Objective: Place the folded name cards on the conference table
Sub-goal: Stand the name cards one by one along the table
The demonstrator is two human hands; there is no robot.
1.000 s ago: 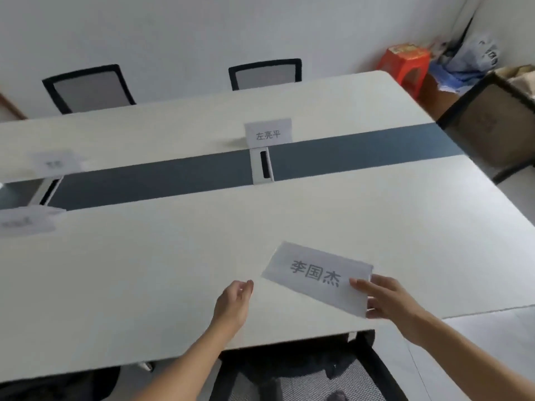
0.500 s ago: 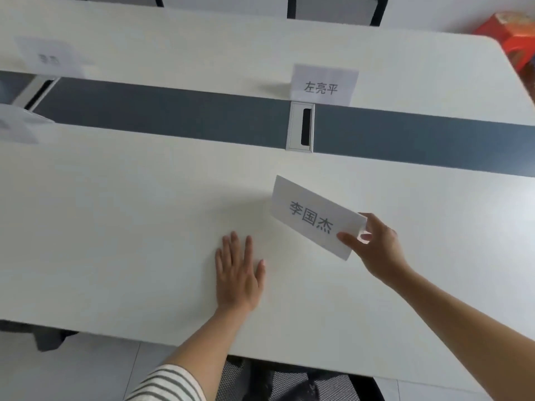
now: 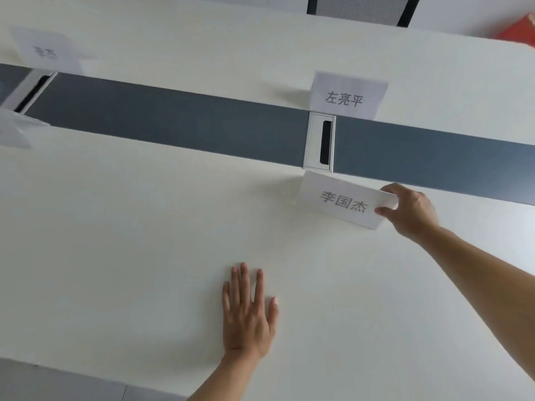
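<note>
A folded white name card [image 3: 341, 198] with black characters stands tent-like on the white conference table [image 3: 130, 241], just in front of the cable box [image 3: 320, 141] in the grey centre strip. My right hand [image 3: 408, 211] pinches the card's right end between thumb and fingers. My left hand [image 3: 247, 311] lies flat on the table near the front edge, fingers straight, holding nothing. A second name card [image 3: 346, 95] stands beyond the strip. A third card [image 3: 46, 52] stands at the far left, blurred.
Another folded card [image 3: 13, 128] sits at the left edge on the near side of the strip. A second cable box [image 3: 30, 91] is at the far left. A black mesh chair [image 3: 359, 8] stands behind the table; something red [image 3: 519, 30] is at the top right.
My right hand carried the card forward from the table's near edge and set it down by the cable box. My left hand came down flat on the table and stays there.
</note>
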